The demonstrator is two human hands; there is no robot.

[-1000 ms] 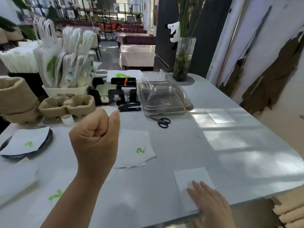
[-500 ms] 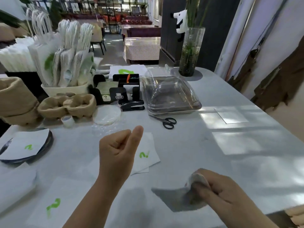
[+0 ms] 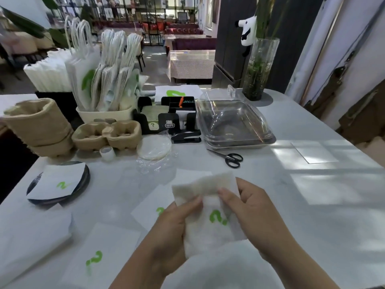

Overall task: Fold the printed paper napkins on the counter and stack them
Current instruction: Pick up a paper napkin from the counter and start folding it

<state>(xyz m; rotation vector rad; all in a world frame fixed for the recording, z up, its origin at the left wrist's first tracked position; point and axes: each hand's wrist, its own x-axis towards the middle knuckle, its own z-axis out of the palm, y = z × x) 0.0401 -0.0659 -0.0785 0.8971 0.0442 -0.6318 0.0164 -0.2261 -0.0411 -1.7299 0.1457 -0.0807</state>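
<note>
I hold a white paper napkin with a green question-mark print above the counter, in front of me. My left hand pinches its left edge and my right hand pinches its right edge, thumbs on top. Under it lie more printed napkins flat on the counter. Another printed napkin lies at the near left. One napkin rests on a dark plate at the left.
Black scissors, a stapler, a clear lidded tray and a bag of round lids sit behind. Cardboard cup carriers, paper bags and a glass vase stand further back. A white stack lies at near left.
My right hand lifted the napkin from the counter's near edge and brought it to the middle. My left hand came down from a raised fist and took hold of its left edge.
</note>
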